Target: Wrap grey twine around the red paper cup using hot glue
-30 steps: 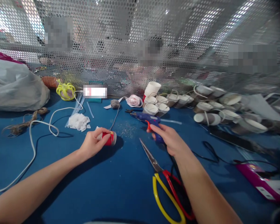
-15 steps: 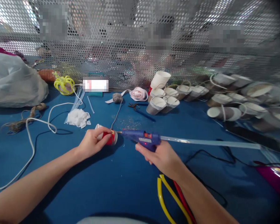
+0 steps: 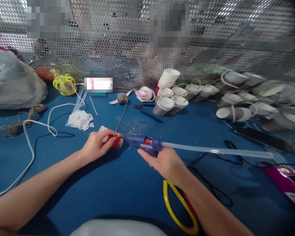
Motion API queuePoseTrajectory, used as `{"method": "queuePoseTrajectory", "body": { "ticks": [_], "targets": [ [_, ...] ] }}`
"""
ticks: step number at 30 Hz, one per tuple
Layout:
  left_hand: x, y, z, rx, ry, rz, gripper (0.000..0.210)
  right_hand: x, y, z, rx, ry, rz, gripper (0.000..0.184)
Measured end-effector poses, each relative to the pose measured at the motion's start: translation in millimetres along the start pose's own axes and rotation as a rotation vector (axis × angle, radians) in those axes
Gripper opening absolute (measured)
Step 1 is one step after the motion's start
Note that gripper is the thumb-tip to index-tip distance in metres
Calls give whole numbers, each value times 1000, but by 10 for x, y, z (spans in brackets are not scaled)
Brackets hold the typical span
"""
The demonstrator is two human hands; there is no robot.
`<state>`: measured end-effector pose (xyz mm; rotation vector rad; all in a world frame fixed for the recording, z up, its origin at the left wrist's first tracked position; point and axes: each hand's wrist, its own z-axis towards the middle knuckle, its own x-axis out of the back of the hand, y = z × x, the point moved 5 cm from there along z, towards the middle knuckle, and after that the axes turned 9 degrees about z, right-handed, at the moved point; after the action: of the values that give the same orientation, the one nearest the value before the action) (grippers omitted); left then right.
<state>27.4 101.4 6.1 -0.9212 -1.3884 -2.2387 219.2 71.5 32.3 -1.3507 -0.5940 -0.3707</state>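
Observation:
My left hand is closed around a red and white paper cup lying on its side. Grey yarn runs from the cup's side up to a small grey yarn ball. In my right hand is a blue hot glue gun, its small light glowing red. The gun's nozzle points left and meets the cup's side by my left fingertips; whether it touches is too small to tell. A long clear glue stick sticks out of the gun's back.
Behind stand several yarn-wrapped cups with handles, pliers, a pink ribbon roll and white crumpled material. A white cable loops at left near a plastic bag. Yellow tubing lies below my right forearm; a phone lies right.
The glue gun and my right hand have shifted slightly left, bringing the nozzle closer against the cup. The view has turned a little. Both hands keep their hold.

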Motion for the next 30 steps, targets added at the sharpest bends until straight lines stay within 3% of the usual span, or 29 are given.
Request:
{"method": "queuePoseTrajectory", "body": {
  "ticks": [6,10,23,30],
  "targets": [
    [11,-7,19,62,-2,-8,17,-53,-70,-17,177,-132,-226,20],
    [4,-22,25,107,-2,4,18,-59,-119,-22,181,-135,-306,27],
    [9,-29,44,166,4,-8,18,-52,-38,-88,207,-23,-235,16],
    [18,-34,54,189,20,0,19,-82,-32,-107,222,-66,-235,14]
  ]
}}
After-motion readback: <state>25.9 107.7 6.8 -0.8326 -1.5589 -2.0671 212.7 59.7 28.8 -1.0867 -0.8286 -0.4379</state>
